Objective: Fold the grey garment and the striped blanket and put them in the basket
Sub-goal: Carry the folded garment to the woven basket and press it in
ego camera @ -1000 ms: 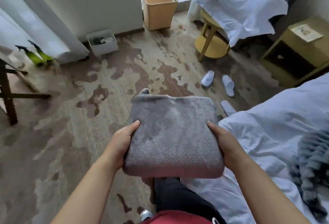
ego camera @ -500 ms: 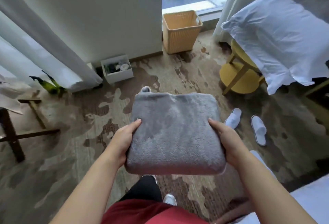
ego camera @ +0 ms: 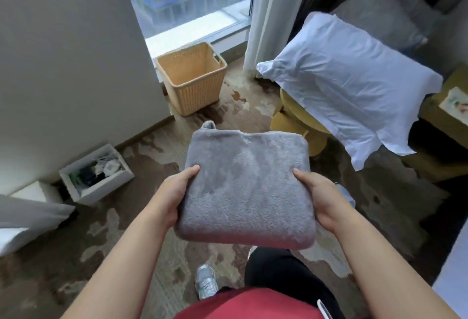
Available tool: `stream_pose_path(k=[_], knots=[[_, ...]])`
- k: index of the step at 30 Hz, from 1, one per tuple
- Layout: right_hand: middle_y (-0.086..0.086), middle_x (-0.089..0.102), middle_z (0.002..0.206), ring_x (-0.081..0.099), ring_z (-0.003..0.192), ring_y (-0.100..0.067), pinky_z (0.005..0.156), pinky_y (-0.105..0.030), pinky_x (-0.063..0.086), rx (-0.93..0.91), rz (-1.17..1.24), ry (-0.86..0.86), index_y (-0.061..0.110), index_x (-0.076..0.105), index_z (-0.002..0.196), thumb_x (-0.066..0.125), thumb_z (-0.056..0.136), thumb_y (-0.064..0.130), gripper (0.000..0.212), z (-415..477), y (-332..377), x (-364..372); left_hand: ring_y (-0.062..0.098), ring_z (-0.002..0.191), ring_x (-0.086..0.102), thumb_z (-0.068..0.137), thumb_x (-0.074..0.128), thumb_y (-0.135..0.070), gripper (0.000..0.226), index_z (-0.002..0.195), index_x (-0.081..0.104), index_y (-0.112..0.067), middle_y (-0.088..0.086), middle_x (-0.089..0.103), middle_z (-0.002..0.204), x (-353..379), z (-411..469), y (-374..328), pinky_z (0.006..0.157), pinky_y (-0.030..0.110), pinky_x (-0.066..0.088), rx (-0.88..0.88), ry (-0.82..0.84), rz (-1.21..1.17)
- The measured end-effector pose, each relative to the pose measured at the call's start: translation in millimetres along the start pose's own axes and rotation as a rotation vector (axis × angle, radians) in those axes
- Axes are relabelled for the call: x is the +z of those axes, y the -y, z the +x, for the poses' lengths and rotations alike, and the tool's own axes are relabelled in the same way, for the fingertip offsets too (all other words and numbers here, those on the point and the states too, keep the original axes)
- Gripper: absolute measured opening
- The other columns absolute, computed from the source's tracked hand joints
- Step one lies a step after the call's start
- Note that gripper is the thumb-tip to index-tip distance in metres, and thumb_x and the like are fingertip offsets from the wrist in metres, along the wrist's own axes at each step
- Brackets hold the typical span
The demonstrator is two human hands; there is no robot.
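The grey garment [ego camera: 247, 187] is folded into a thick fluffy square and held flat in front of me, above the carpet. My left hand [ego camera: 170, 197] grips its left edge with the thumb on top. On the opposite edge, my right hand [ego camera: 320, 201] holds it the same way. The tan woven basket [ego camera: 192, 83] stands empty on the floor by the window, beyond the garment and slightly left. The striped blanket is out of view.
A white pillow [ego camera: 347, 85] lies over a yellow round stool [ego camera: 301, 121] at the right. A white box [ego camera: 97, 174] of small items sits by the wall at the left. White curtains [ego camera: 268, 14] hang right of the basket. Patterned carpet covers the floor.
The view has swung away from the bed towards the window; the basket now looks nearer and more central. The garment stays held in both hands. The bed and striped blanket have left the view.
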State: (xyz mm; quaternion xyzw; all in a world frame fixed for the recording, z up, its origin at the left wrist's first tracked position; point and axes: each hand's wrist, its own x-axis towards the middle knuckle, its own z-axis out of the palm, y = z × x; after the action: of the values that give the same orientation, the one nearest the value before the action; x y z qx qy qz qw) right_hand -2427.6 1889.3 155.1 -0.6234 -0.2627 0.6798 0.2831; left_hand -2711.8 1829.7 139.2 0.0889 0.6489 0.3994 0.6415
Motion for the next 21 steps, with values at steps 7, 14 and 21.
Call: stream_pose_path(k=[7, 14, 21], knots=[[-0.015, 0.073, 0.101, 0.072, 0.089, -0.030, 0.063, -0.034, 0.056, 0.004, 0.006, 0.037, 0.002, 0.062, 0.112, 0.069, 0.083, 0.025, 0.038, 154.1, 107.9, 28.0, 0.030, 0.104, 0.066, 0.081, 0.065, -0.041, 0.039, 0.108, 0.071, -0.014, 0.009, 0.073, 0.107, 27.3, 137.0, -125.5, 0.101, 0.045, 0.044, -0.063, 0.024, 0.127], [-0.021, 0.070, 0.108, 0.068, 0.099, -0.037, 0.084, -0.049, 0.055, 0.104, -0.157, 0.163, -0.002, 0.060, 0.117, 0.068, 0.084, 0.022, 0.042, 309.7, 239.7, 100.8, 0.018, 0.074, 0.067, 0.083, 0.063, -0.039, 0.027, 0.098, 0.071, -0.018, -0.001, 0.075, 0.078, 39.7, 236.1, -240.8, 0.068, 0.032, 0.048, -0.060, -0.154, -0.003], [-0.019, 0.069, 0.112, 0.066, 0.103, -0.036, 0.088, -0.046, 0.053, 0.154, -0.330, 0.252, 0.000, 0.060, 0.119, 0.066, 0.084, 0.023, 0.042, 425.3, 339.2, 199.8, 0.021, 0.086, 0.068, 0.083, 0.064, -0.040, 0.027, 0.096, 0.073, -0.019, 0.000, 0.076, 0.088, 15.4, 313.9, -330.5, 0.074, 0.036, 0.049, -0.070, -0.247, -0.160]])
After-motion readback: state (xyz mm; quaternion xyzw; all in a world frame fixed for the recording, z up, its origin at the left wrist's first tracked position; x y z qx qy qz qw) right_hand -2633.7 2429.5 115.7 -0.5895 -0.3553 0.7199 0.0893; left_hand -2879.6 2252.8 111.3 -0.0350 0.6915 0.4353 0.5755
